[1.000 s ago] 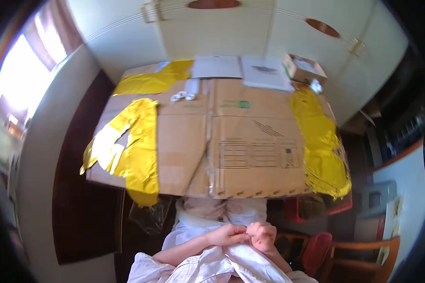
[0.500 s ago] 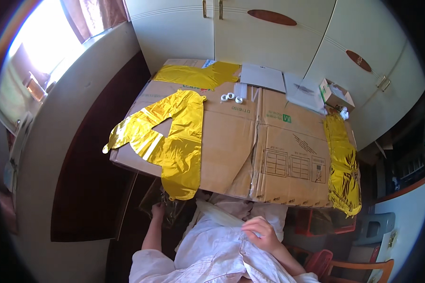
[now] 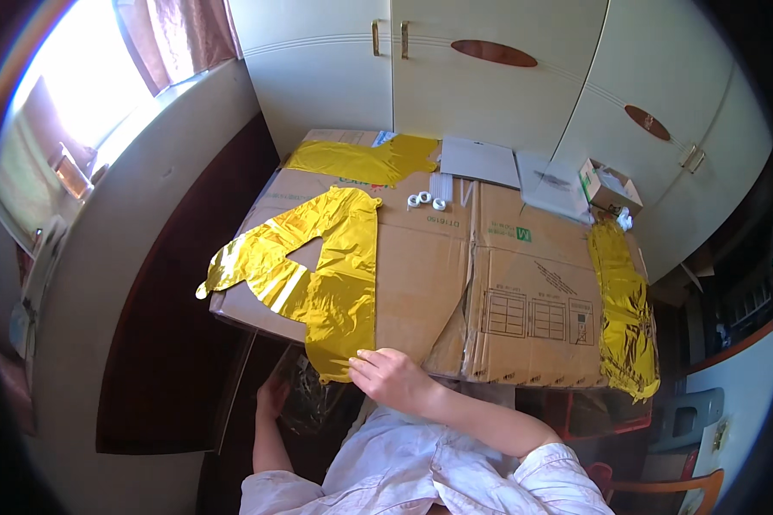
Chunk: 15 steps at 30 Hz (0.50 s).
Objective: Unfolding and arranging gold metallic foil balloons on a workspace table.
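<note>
A flat gold foil balloon (image 3: 343, 266), shaped like a number or letter with a triangular hole, lies on a large cardboard surface (image 3: 421, 309). At its near end, my right hand (image 3: 392, 378) has its fingers closed on the foil's edge. Below the cardboard's front edge, on the left, my left hand (image 3: 273, 395) is beside a crinkled clear plastic bag (image 3: 313, 403). Its fingers are dim and partly hidden, so their grip is unclear. Another gold foil piece (image 3: 343, 159) lies along the far edge, and a crumpled gold foil piece (image 3: 620, 300) hangs at the right side.
Small white rolls (image 3: 425, 199) sit near the middle back. Behind them are a grey flat panel (image 3: 481, 163), a translucent sheet (image 3: 550, 183) and a small open box (image 3: 610, 184). Pale cabinets (image 3: 489, 86) stand behind. A wooden chair (image 3: 704, 489) is at lower right.
My right hand has moved from my lap, where a translucent plastic piece showed, forward and left onto the balloon's near end. My left hand has shifted slightly left and down. The view has tilted a little.
</note>
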Each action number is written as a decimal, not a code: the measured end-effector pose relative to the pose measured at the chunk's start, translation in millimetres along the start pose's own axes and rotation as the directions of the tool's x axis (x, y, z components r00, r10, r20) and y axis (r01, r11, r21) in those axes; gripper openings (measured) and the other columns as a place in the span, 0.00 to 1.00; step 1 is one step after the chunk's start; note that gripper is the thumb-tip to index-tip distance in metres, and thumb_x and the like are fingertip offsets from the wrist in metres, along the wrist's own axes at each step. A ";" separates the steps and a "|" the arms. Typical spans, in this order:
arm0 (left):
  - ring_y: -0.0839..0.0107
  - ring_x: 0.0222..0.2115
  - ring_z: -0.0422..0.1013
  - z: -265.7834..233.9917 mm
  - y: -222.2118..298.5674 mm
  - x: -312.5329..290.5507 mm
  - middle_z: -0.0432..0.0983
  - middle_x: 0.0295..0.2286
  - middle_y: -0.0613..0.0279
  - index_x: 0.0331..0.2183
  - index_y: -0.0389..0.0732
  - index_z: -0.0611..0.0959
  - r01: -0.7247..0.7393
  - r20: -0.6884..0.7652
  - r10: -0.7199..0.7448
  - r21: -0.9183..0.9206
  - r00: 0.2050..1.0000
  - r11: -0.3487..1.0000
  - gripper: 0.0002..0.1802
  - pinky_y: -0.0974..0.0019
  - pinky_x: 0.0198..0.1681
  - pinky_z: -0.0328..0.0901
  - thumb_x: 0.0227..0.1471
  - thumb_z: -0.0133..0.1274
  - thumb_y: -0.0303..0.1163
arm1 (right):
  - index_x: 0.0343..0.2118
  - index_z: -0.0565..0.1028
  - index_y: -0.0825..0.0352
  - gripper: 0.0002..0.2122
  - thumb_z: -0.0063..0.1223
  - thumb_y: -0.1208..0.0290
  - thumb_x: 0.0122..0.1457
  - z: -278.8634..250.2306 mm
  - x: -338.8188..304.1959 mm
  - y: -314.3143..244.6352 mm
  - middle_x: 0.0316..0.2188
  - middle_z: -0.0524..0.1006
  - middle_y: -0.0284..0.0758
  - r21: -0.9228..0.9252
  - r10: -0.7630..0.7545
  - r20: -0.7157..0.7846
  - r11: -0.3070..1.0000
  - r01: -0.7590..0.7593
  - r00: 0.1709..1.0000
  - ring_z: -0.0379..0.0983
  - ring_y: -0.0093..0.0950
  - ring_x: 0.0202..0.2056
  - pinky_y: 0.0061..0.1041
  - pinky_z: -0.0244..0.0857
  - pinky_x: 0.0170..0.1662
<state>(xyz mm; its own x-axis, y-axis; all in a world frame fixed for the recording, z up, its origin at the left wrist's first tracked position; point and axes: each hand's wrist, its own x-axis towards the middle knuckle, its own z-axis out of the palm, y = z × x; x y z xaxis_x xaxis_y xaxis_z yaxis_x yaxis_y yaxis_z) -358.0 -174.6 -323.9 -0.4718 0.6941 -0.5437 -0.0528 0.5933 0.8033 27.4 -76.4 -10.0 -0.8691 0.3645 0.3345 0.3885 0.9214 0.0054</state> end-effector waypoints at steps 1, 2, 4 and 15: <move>0.52 0.42 0.73 -11.0 -7.2 0.5 0.77 0.38 0.41 0.42 0.32 0.80 -0.054 -0.017 0.059 0.208 0.998 0.977 0.19 0.56 0.43 0.68 0.52 0.50 0.36 | 0.45 0.75 0.63 0.16 0.51 0.69 0.52 2.4 -0.1 0.7 0.50 0.74 0.35 0.055 0.007 0.060 0.998 -0.010 0.998 0.70 0.30 0.51 0.31 0.63 0.54; 0.55 0.39 0.74 -26.0 -18.2 1.5 0.78 0.36 0.44 0.42 0.32 0.80 -0.089 -0.041 0.116 0.410 0.992 0.908 0.19 0.57 0.41 0.68 0.52 0.49 0.35 | 0.43 0.76 0.64 0.15 0.51 0.69 0.52 -2.1 4.3 2.1 0.48 0.75 0.35 0.056 -0.025 -0.007 0.998 0.025 1.000 0.71 0.30 0.50 0.31 0.64 0.53; 0.65 0.30 0.76 -62.1 -34.0 13.6 0.80 0.30 0.52 0.42 0.35 0.81 -0.136 -0.056 0.242 0.697 0.969 0.704 0.18 0.63 0.31 0.68 0.50 0.51 0.33 | 0.40 0.77 0.65 0.13 0.51 0.70 0.51 -20.2 12.4 3.8 0.45 0.77 0.35 0.060 -0.083 -0.161 0.994 0.093 0.984 0.73 0.30 0.48 0.30 0.67 0.50; 0.72 0.27 0.76 -14.9 186.4 -133.4 0.75 0.44 0.54 0.49 0.36 0.75 -0.228 0.015 0.248 -0.343 0.969 0.911 0.19 0.73 0.31 0.67 0.58 0.47 0.33 | 0.32 0.78 0.65 0.08 0.51 0.70 0.50 0.6 10.5 20.1 0.39 0.79 0.35 0.003 -0.136 -0.228 0.990 0.141 0.964 0.75 0.29 0.41 0.27 0.69 0.40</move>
<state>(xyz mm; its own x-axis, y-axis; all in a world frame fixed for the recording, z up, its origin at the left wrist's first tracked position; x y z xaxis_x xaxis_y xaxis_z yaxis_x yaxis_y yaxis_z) -317.9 -162.7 -98.1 -0.4569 0.8257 -0.3309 -0.2419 0.2426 0.9395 25.9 -54.0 -6.9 -0.8212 0.1951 0.5362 0.2613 0.9640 0.0494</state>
